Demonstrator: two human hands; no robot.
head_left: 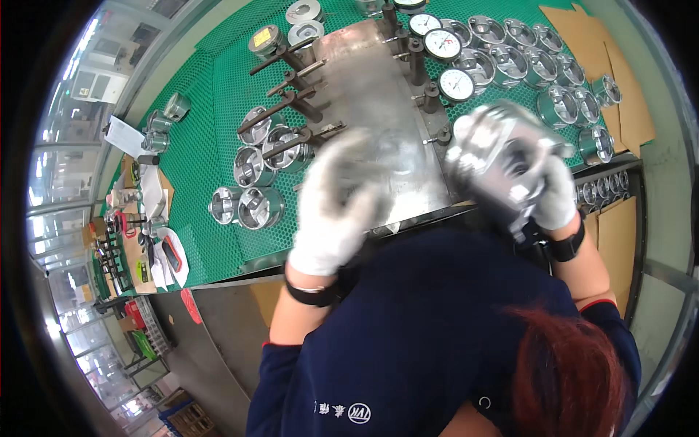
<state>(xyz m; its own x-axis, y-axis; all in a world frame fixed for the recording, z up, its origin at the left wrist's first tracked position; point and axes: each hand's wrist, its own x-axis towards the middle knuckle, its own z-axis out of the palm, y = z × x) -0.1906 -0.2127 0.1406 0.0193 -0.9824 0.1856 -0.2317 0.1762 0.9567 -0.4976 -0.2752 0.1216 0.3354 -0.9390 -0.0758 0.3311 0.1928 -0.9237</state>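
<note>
A: Nearest to the camera, what do you see?

B: Two hands in white knit gloves, each with a black band at the wrist, coming out of dark blue sleeves. The right hand (pixel 555 193) grips a shiny metal piston (pixel 502 156), round and ribbed, held up over the right edge of the steel plate (pixel 378 109). Its fingers are wrapped around the piston's near side.

A: And the left one?

B: The left hand (pixel 336 207) hangs over the near end of the plate, holding nothing I can make out. It is blurred, so I cannot tell whether its fingers are spread or pressed together.

A: What sits further out?

B: The plate is smooth, grey and shiny, lying on a green mesh mat (pixel 211 146) with a honeycomb pattern. Left of the plate lie five loose pistons (pixel 256 167) in a cluster, open side up, hollow inside. Dark rods stick out from the plate's left edge among them.

A: Anything on the right side?

B: Three round dial gauges (pixel 443 45) with white faces stand along the plate's right edge. Past them, roughly a dozen more pistons (pixel 542 69) stand in rows; I cannot count them exactly. Beyond those, flat brown cardboard (pixel 608 58) lies at the far right corner.
</note>
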